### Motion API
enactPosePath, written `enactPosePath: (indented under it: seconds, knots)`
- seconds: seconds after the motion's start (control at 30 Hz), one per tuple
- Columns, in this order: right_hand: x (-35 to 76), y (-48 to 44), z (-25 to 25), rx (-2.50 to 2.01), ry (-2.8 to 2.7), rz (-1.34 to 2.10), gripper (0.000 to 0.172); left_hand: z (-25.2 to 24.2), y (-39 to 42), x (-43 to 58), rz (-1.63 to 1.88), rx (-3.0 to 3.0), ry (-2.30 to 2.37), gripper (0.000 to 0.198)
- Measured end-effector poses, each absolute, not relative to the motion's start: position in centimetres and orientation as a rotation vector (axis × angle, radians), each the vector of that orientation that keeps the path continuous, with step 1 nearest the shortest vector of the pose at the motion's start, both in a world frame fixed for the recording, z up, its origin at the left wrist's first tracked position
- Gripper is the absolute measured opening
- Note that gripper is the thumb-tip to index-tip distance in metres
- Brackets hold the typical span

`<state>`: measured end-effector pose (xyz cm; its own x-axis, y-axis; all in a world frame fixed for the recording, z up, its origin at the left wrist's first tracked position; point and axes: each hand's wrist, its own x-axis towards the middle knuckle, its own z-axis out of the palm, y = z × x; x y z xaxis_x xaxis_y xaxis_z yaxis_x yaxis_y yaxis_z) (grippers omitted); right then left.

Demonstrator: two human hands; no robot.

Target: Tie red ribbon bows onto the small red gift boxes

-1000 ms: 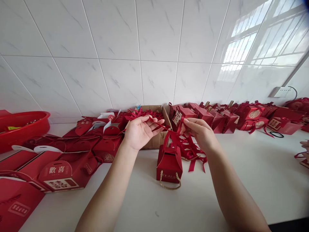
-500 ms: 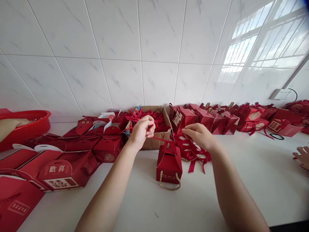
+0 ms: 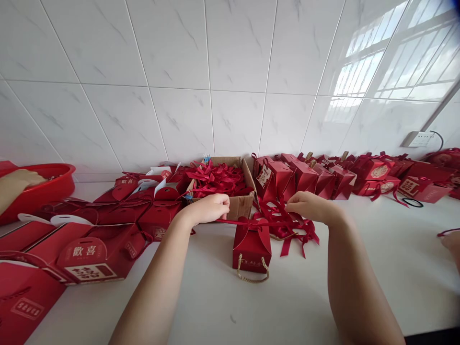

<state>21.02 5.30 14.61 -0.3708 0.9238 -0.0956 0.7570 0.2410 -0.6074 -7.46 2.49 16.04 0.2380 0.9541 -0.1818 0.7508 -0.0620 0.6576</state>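
A small red box (image 3: 252, 247) with a twisted cord handle on its front stands on the white table (image 3: 230, 306). A red ribbon (image 3: 264, 224) runs across its top, stretched out to both sides. My left hand (image 3: 212, 209), left of the box, is closed on one end of this ribbon. To the right of the box, my right hand (image 3: 305, 206) is closed on the other end. The fingertips of both hands are partly hidden.
Behind the box is a carton (image 3: 240, 207) full of red ribbons (image 3: 224, 178). More ribbons (image 3: 283, 218) lie beside it. Red boxes fill the left (image 3: 97, 258) and back right (image 3: 309, 177). A red basin (image 3: 53, 184) is far left; another person's hand (image 3: 453, 244) is far right.
Both my hands have moved apart and lower, and the ribbon is now drawn straight across the box top. The other person's hand at the right has shifted and closed up.
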Motion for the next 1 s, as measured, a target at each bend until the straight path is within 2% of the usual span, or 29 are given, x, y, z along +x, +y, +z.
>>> enactPosePath:
  seconds: [0.1, 0.2, 0.4, 0.53, 1.0]
  knots:
    - [21.0, 5.5, 14.5, -1.634, -2.290, 0.872, 0.033, 15.8, 2.7, -7.5, 0.269, 1.896, 1.620, 0.007]
    - [21.0, 6.0, 14.3, -1.692, -2.363, 0.913, 0.034, 15.4, 2.9, -7.5, 0.227, 1.945, 1.615, 0.017]
    - [21.0, 7.6, 13.5, -1.871, -2.460, 1.053, 0.024, 14.0, 3.9, -7.7, 0.065, 1.999, 1.543, 0.033]
    - [21.1, 8.5, 12.6, -1.940, -2.448, 1.204, 0.021, 13.2, 4.6, -7.8, 0.010, 1.997, 1.567, 0.030]
    - [22.5, 9.6, 11.7, -2.041, -2.315, 1.339, 0.016, 14.0, 4.3, -8.0, -0.147, 2.003, 1.613, 0.024]
